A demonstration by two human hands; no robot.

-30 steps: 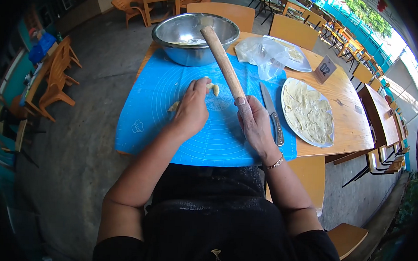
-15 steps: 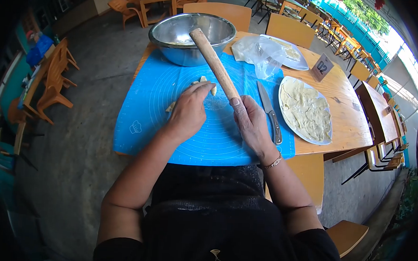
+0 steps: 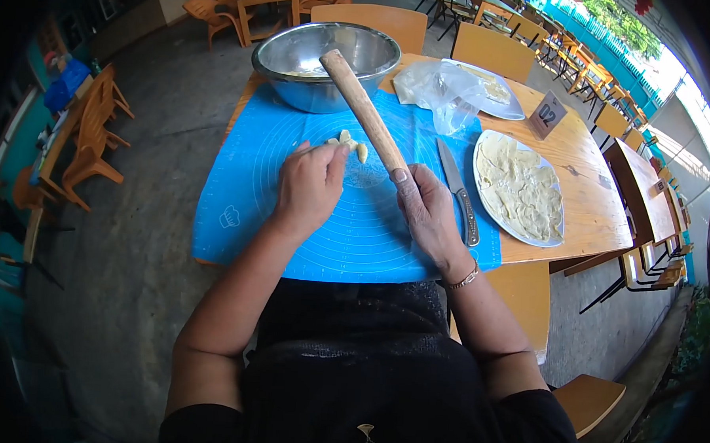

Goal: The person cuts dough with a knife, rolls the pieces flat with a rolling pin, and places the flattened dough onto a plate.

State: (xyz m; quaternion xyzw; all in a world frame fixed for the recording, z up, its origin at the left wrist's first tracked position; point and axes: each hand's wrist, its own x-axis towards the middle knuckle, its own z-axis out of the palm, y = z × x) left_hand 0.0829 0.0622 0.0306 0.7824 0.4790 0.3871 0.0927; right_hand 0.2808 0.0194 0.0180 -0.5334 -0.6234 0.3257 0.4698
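My right hand is closed round the lower end of a wooden rolling pin, which slants up and to the left above the blue baking mat. Small pale dough pieces lie in a cluster near the middle of the mat, beside a dusting of flour. My left hand is cupped with bent fingers at the left side of these pieces, its thumb right against them. Its fingertips are partly hidden behind the hand. A knife with a riveted handle lies just right of my right hand.
Behind the mat stands a large steel bowl. To the right, an oval plate carries a spread of pale dough. A clear plastic bag, a second plate and a number card are farther back on the wooden table.
My left hand has drawn back slightly to the left, fingers more bent, uncovering more of the dough cluster. The dough piece left of it no longer shows. My right hand and the rolling pin barely moved.
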